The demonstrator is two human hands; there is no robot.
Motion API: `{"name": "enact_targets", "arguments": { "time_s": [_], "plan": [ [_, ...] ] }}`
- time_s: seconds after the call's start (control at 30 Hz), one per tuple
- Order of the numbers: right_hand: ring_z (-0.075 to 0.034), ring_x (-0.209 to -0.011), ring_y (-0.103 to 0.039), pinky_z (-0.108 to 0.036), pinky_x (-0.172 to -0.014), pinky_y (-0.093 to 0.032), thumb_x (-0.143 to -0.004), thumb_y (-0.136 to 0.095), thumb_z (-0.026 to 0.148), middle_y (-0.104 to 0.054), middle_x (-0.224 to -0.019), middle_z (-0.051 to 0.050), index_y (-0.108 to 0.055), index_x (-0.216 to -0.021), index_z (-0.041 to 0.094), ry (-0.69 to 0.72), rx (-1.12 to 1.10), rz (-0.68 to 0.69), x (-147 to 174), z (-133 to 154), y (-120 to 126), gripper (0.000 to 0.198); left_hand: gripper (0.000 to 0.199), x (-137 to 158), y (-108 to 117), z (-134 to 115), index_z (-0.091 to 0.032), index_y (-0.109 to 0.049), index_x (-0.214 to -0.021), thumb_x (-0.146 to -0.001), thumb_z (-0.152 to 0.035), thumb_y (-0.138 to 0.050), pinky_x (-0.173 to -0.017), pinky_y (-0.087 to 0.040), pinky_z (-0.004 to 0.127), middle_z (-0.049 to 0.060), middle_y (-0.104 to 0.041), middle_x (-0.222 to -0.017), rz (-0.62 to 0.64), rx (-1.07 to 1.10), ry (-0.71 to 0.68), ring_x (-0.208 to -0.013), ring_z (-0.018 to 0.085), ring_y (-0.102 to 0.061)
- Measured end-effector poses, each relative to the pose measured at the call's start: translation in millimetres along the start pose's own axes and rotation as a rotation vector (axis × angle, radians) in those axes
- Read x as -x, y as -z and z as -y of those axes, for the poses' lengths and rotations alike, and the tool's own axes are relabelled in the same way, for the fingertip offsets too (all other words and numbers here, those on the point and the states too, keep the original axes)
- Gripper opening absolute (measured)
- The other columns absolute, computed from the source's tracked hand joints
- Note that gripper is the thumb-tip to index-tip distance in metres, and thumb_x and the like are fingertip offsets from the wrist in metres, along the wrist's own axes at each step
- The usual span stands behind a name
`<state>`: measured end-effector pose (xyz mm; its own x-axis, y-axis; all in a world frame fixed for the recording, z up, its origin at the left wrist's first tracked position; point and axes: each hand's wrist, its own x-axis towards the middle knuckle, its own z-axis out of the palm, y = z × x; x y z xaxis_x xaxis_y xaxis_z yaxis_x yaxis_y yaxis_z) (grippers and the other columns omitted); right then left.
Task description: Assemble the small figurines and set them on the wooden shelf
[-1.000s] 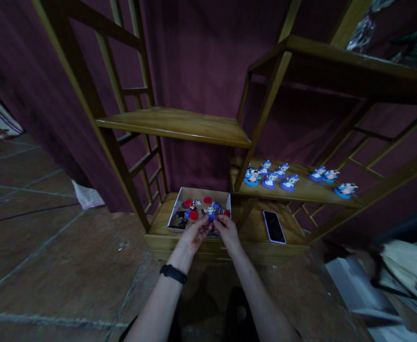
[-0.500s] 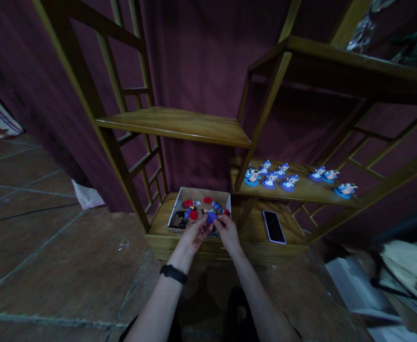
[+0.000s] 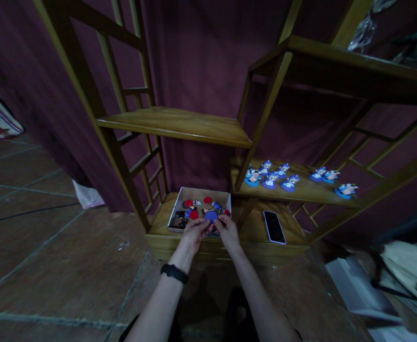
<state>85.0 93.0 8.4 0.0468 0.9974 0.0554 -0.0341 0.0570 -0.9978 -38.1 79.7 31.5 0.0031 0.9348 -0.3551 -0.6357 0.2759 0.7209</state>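
Note:
Between my two hands is a round purple-blue base (image 3: 211,216), its flat face turned toward me. The fingers of my left hand (image 3: 195,232) pinch it from the left. From the right, my right hand (image 3: 227,230) grips it with thumb and fingertips. Whether a figurine is fixed to the base is hidden. Both hands are over the front edge of a cardboard box (image 3: 201,191). Inside lie several small figurines (image 3: 217,205), along with a red disc (image 3: 193,215) and others like it.
The box stands on the low wooden cabinet (image 3: 254,228), with a phone (image 3: 274,227) to its right. Several figurines on blue or purple bases, one a figurine (image 3: 289,183) near the edge, stand on the right shelf (image 3: 308,190). Above the box juts a wooden shelf (image 3: 173,124).
The purple-blue base has tilted slightly, so more of its round face shows between my fingers. My hands have barely shifted, and the box and shelf figurines stay put.

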Motion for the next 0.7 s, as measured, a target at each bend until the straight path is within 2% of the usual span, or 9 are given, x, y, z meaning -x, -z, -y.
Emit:
{"name": "enact_targets", "arguments": {
  "time_s": [0.23, 0.4, 0.53, 0.7],
  "plan": [
    [-0.014, -0.061, -0.055, -0.024, -0.056, -0.043, -0.065, -0.065, 0.035, -0.064, -0.067, 0.002, -0.062, -0.073, 0.022, -0.002, -0.044, 0.009, 0.9, 4.0, -1.5, 0.016, 0.020, -0.5, -1.2, 3.0, -0.011, -0.063, -0.063, -0.053, -0.015, -0.079, -0.059, -0.051, 0.023, 0.002, -0.065, -0.060, 0.011, -0.073, -0.155, -0.056, 0.011, -0.061],
    [-0.014, -0.056, -0.056, -0.025, -0.055, -0.045, -0.066, -0.063, 0.035, -0.065, -0.063, 0.002, -0.065, -0.072, 0.022, -0.115, -0.192, 0.022, 3.9, 11.8, -2.2, 0.015, 0.023, -4.3, -3.5, 3.2, -0.014, -0.060, -0.066, -0.054, -0.020, -0.078, -0.060, -0.049, 0.025, 0.000, -0.063, -0.060, 0.004, -0.183, -0.331, -0.058, 0.013, -0.060],
    [-0.016, -0.058, -0.060, -0.027, -0.055, -0.047, -0.067, -0.063, 0.040, -0.069, -0.068, -0.003, -0.066, -0.074, 0.018, -0.224, -0.368, -0.003, 4.7, 15.3, -1.5, 0.023, 0.015, -7.2, -2.6, 5.4, -0.017, -0.062, -0.068, -0.059, -0.015, -0.073, -0.061, -0.046, 0.025, 0.000, -0.062, -0.061, -0.027, -0.335, -0.459, -0.059, 0.014, -0.058],
    [-0.015, -0.058, -0.063, -0.026, -0.056, -0.051, -0.066, -0.069, 0.040, -0.068, -0.066, -0.003, -0.066, -0.077, 0.015, -0.276, -0.515, 0.007, 4.5, 16.3, -0.2, 0.027, 0.012, -10.3, 1.0, 9.5, -0.018, -0.066, -0.071, -0.060, -0.014, -0.070, -0.068, -0.046, 0.026, 0.002, -0.066, -0.069, -0.004, -0.422, -0.529, -0.068, 0.016, -0.060]
  ]
}}
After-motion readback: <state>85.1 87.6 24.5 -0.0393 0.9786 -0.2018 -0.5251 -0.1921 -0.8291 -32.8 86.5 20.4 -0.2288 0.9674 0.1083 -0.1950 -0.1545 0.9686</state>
